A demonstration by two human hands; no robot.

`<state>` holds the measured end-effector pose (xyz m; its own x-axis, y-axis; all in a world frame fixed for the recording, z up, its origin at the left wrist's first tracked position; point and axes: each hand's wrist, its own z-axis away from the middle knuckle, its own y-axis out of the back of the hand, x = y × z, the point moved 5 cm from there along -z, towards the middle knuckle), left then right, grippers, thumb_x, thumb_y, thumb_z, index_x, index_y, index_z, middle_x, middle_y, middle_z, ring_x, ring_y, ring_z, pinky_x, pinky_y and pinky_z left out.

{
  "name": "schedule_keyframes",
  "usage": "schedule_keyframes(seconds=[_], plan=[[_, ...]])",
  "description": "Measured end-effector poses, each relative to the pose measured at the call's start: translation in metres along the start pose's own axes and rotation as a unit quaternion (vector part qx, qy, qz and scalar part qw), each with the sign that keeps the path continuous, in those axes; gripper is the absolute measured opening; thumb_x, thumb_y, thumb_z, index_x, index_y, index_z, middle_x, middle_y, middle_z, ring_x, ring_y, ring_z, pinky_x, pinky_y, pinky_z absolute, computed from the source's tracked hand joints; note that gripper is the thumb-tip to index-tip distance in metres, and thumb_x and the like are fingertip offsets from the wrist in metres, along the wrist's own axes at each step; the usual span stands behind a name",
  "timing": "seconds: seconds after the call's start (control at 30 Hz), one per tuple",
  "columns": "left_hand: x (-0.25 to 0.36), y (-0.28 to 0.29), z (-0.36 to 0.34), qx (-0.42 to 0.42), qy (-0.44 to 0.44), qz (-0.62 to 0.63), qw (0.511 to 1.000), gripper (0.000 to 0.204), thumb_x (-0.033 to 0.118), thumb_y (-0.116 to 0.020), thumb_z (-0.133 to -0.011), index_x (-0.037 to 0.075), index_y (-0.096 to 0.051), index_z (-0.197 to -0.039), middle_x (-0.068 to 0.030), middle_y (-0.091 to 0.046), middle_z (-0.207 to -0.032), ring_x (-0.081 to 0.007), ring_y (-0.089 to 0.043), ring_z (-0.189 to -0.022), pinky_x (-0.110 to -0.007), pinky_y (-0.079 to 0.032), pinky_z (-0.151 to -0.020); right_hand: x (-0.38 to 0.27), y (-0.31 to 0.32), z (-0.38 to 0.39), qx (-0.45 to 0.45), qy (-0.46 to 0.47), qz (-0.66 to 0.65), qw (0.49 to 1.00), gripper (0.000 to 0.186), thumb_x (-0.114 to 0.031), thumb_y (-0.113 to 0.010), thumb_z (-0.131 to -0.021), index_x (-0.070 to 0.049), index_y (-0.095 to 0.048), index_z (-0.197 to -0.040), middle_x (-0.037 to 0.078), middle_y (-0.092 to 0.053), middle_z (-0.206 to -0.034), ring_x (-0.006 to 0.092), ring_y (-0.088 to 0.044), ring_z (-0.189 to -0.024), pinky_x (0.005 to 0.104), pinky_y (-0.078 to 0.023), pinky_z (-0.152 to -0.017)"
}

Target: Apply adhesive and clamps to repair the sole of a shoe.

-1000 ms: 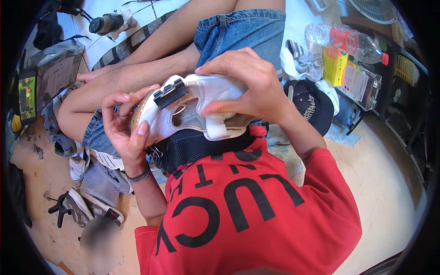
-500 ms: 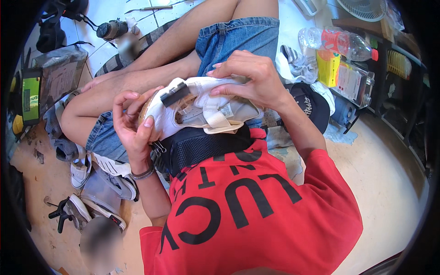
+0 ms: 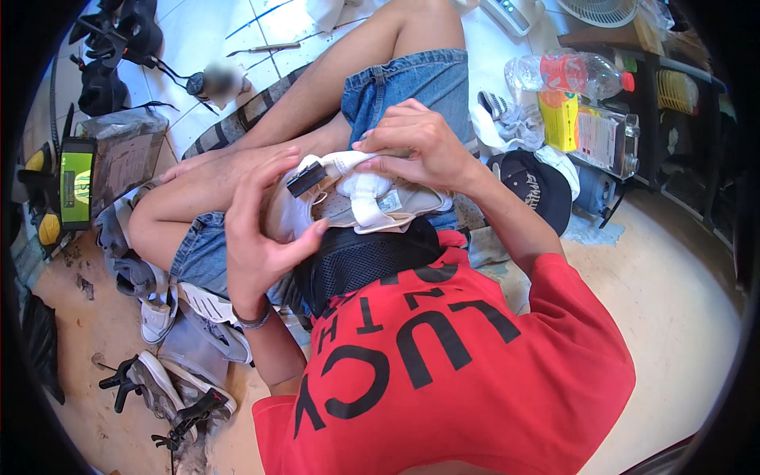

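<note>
A white shoe [image 3: 297, 210] lies in my lap, its opening and inner sole facing up. A strap of pale cloth crosses the opening, and a black binder clip [image 3: 306, 180] sits on the edge toward the toe. My right hand [image 3: 416, 142] pinches the shoe's far rim between thumb and fingers. Around the toe end, my left hand [image 3: 261, 226] has its thumb and fingers spread wide; the thumb tip overlaps the near edge, and whether it presses on the shoe I cannot make out. Beneath the shoe is a black mesh pouch [image 3: 372, 257] at my waist.
Several shoes with black spring clamps [image 3: 119, 384] lie at the lower left. A clear-sided box [image 3: 119, 162] stands left. On the right are a plastic bottle [image 3: 570, 75], a metal can [image 3: 606, 142] and a black cap [image 3: 530, 190]. A thin tool [image 3: 265, 49] lies on the tiles.
My left hand has loosened from the toe and spread its fingers. The shoe has tilted, showing less of its outer toe; my right hand still pinches its rim.
</note>
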<state>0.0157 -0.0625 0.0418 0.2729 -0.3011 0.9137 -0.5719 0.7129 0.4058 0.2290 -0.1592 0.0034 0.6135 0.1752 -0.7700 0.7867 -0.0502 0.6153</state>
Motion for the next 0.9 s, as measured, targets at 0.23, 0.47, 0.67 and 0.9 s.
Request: schedule_keyframes(seconds=[0.23,0.47,0.67,0.9], plan=[[-0.008,-0.009,0.002,0.031,-0.025,-0.025,0.999,0.045,0.005,-0.083,-0.073,-0.001,-0.068,-0.115,-0.015,-0.073,-0.119,-0.0278,-0.071,-0.109,-0.036,-0.054,-0.096,-0.018,0.007,0.01,0.037,0.026,0.064,0.997,0.029,-0.015,-0.083,-0.075,-0.009,-0.077,-0.102,0.003,-0.071,-0.087,0.0219,-0.067,-0.085,0.0367,-0.047,-0.085],[0.004,-0.003,0.024,0.108,-0.082,0.052,0.989,0.043,0.0,-0.079,-0.068,-0.002,-0.068,-0.109,-0.0234,-0.073,-0.11,-0.0329,-0.072,-0.104,-0.038,-0.055,-0.092,-0.075,0.038,0.008,0.082,0.095,0.156,0.98,0.029,-0.023,-0.081,-0.074,-0.012,-0.075,-0.1,-0.004,-0.073,-0.095,0.0174,-0.068,-0.088,0.0381,-0.046,-0.081],[0.022,-0.001,0.021,0.145,-0.068,0.033,0.987,0.04,-0.002,-0.076,-0.073,-0.002,-0.069,-0.112,-0.0221,-0.073,-0.112,-0.0332,-0.073,-0.103,-0.037,-0.055,-0.091,-0.064,0.044,0.005,0.091,0.104,0.137,0.981,0.026,-0.026,-0.08,-0.078,-0.014,-0.075,-0.1,-0.005,-0.073,-0.094,0.0166,-0.069,-0.09,0.0372,-0.044,-0.084],[0.037,-0.004,0.014,0.125,-0.008,-0.095,0.988,0.045,-0.003,-0.077,-0.078,-0.001,-0.068,-0.122,-0.018,-0.074,-0.109,-0.0283,-0.074,-0.098,-0.033,-0.056,-0.086,-0.06,0.043,-0.011,0.073,0.066,0.009,0.995,0.045,-0.031,-0.083,-0.077,-0.012,-0.072,-0.116,0.003,-0.071,-0.111,0.0239,-0.065,-0.1,0.0398,-0.044,-0.089]])
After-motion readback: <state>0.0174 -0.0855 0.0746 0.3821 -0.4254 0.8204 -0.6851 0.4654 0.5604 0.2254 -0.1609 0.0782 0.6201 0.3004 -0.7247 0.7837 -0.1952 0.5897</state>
